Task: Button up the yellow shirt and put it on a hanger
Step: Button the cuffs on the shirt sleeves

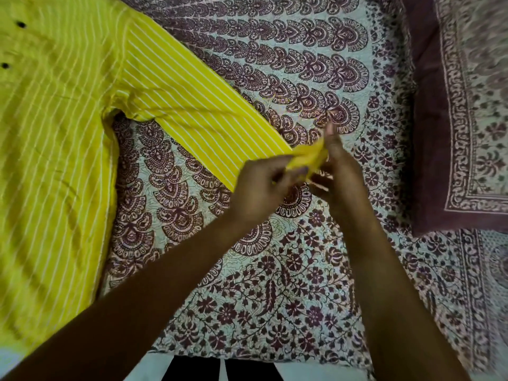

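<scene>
Two dark buttons [20,24] show on the yellow shirt [55,133], flat on the printed bedsheet [275,270] at left; its sleeve [192,111] runs rt to the cuff [308,158], pinched btw left hand [259,193] & right hand [339,171]. Step: prob. cuff buttoning; next needs button eased thru hole.

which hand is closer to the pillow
Right. The right hand holds the sleeve cuff from the side facing the pillow, with bedspread between them; the left hand holds the cuff from the opposite side, farther from the pillow.
</scene>
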### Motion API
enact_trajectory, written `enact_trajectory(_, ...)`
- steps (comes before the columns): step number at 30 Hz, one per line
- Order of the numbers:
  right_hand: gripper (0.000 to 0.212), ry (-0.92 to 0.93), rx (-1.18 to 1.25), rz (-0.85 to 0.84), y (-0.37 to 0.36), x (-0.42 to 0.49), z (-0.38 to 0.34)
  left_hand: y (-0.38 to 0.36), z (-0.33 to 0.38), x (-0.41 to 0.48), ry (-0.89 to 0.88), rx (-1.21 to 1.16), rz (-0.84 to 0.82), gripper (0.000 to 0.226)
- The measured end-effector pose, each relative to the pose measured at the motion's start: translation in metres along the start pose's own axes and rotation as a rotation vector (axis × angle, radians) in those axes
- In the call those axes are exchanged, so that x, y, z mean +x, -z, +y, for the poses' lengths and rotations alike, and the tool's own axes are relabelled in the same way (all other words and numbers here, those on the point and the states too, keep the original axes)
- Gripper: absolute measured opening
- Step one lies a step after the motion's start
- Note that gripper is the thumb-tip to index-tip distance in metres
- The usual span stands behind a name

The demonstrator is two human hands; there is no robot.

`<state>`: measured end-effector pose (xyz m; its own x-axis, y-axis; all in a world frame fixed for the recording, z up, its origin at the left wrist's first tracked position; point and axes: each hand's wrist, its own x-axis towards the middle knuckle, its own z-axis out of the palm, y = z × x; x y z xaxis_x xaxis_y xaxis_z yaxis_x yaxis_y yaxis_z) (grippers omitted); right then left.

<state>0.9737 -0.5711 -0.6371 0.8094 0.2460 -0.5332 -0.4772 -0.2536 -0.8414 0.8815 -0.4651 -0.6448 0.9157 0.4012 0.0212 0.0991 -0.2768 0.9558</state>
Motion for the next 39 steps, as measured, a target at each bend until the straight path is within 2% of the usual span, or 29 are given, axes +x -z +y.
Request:
enact_trajectory(1,0.033,-0.030,0.040,0.022,0.014,-0.004,0.009,-0.010,0.002,-0.010,0.001,-0.024,-0.187,0.024)
enact_trajectory(2,0.018,-0.022,0.045,0.128,0.028,-0.006,0.018,-0.018,0.003,-0.017,0.013,-0.036,-0.320,0.029)
enact_trajectory(3,0.015,-0.027,0.041,0.260,0.042,-0.005,0.030,-0.023,0.003,-0.023,0.025,-0.022,-0.355,0.031)
enact_trajectory(5,0.021,-0.079,0.069,0.418,0.064,-0.006,0.051,-0.028,-0.007,-0.028,0.024,0.102,-0.225,0.039)
enact_trajectory(7,0.022,-0.125,0.069,0.458,0.078,-0.007,0.072,-0.029,-0.028,-0.024,0.041,0.423,-0.087,0.055)
enact_trajectory(8,0.025,-0.112,0.014,0.468,0.082,-0.007,0.083,-0.028,-0.041,-0.022,0.073,0.605,-0.093,0.064)
enact_trajectory(11,0.033,0.064,-0.102,0.568,0.083,-0.008,0.091,-0.025,-0.068,-0.018,0.260,0.970,-0.393,0.092)
enact_trajectory(13,0.032,0.201,-0.096,0.632,0.078,-0.009,0.086,-0.024,-0.075,-0.022,0.228,1.051,-0.463,0.093)
enact_trajectory(18,0.029,0.176,-0.323,0.671,0.075,-0.004,0.107,-0.024,-0.082,-0.037,0.066,1.052,-0.454,0.079)
enact_trajectory(22,0.034,0.162,-0.505,0.790,0.071,0.000,0.102,-0.022,-0.084,-0.035,0.049,0.911,-0.202,0.078)
enact_trajectory(24,0.037,0.187,-0.722,0.823,0.065,-0.002,0.097,-0.018,-0.087,-0.029,0.112,0.928,-0.118,0.077)
enact_trajectory(26,0.042,0.355,-0.917,0.675,0.058,-0.002,0.096,-0.013,-0.095,-0.024,0.187,0.977,-0.143,0.084)
enact_trajectory(28,0.052,0.532,-1.040,0.407,0.044,0.003,0.098,-0.011,-0.104,-0.023,0.208,1.021,-0.190,0.089)
enact_trajectory(31,0.067,0.534,-1.234,0.102,0.026,0.011,0.108,-0.013,-0.106,-0.024,0.212,1.039,-0.206,0.086)
enact_trajectory(33,0.072,0.463,-1.321,0.049,0.025,0.017,0.118,-0.010,-0.104,-0.026,0.201,1.028,-0.214,0.082)
enact_trajectory(39,0.080,0.349,-1.397,0.074,0.032,0.019,0.120,0.008,-0.102,-0.029,0.173,0.947,-0.311,0.085)
